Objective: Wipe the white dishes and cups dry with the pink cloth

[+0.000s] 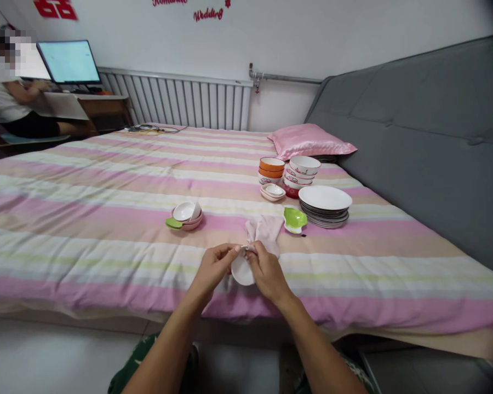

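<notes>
Near the front edge of the bed, a small white dish [243, 272] is tilted up between my hands. My left hand [217, 266] pinches its rim from the left, thumb on top. My right hand [268, 272] is closed at the upper right of the rim, with a pale pink cloth [267, 229] gathered at its fingers. The rest of the cloth spreads over the bedding just beyond. Some fingertips of both hands are hidden behind the dish and cloth.
Left of my hands sit small nested bowls [184, 212]. To the right are a green leaf-shaped dish [294, 220], a plate stack [325, 198], stacked bowls [304, 167], orange bowls [271, 165] and small dishes [273, 191]. A pink pillow [312, 141] lies behind. A person [12, 98] sits at monitors.
</notes>
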{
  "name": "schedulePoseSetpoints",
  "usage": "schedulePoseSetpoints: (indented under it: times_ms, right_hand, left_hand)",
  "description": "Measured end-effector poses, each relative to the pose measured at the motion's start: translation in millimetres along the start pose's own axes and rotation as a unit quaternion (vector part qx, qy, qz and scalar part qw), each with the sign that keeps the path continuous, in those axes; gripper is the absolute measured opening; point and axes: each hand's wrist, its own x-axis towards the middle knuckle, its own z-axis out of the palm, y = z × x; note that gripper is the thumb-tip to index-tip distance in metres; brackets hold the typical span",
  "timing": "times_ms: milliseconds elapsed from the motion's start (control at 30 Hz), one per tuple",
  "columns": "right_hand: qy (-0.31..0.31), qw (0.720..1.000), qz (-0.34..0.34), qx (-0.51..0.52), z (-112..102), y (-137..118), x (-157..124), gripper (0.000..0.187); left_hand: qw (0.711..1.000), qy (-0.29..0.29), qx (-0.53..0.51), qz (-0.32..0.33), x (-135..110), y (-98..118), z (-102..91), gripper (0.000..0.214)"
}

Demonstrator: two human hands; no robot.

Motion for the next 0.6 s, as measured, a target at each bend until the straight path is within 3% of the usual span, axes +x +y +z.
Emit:
schedulePoseSetpoints:
  times_ms: [133, 333, 600]
  right_hand:
    - [0.061, 0.997, 0.041, 0.006, 1.5, 1.8, 2.6, 0.020]
    - [0.160, 0.978, 0.125, 0.052, 3.1, 10.4, 8.5, 0.022]
    - [0.155, 0.978, 0.120, 0.065, 5.2, 9.1, 8.1, 0.022]
  left_hand:
    - [0.999, 0.020, -0.025, -0.012, -0.8, 1.6, 1.9, 0.045]
    - [0.993, -0.039, -0.111, -0.009, -0.7, 1.6, 5.4, 0.047]
    - [0.992, -0.047, -0.113, -0.018, -1.8, -2.3, 7.5, 0.052]
